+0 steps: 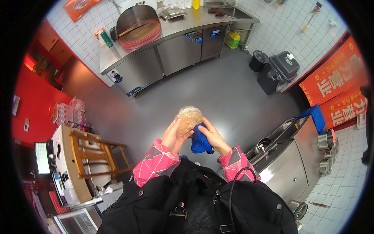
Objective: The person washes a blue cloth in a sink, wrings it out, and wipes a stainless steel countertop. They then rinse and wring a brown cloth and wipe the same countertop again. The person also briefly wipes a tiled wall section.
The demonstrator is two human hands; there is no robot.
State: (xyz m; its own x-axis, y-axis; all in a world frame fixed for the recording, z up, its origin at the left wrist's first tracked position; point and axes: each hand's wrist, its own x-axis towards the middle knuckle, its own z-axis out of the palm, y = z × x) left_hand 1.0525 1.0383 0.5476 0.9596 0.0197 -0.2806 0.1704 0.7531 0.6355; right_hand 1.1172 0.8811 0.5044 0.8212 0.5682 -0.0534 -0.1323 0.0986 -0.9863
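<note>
In front of my body, above the grey floor, I hold a tan, roundish lump in clear plastic wrap (189,118); what is inside cannot be told. My left hand (173,135) grips it from the left and below. A bunched blue cloth (200,142) hangs beneath my right hand (214,135), pinched under the thumb. The right fingertips also reach the edge of the wrapped lump. Both of my sleeves are pink and grey.
A stainless steel counter (172,32) with a round chopping board (140,32) and a sink (238,13) spans the far wall. Bins (283,65) stand at right. A wooden chair (95,153) is at my left, a steel cooking station (287,166) at my right.
</note>
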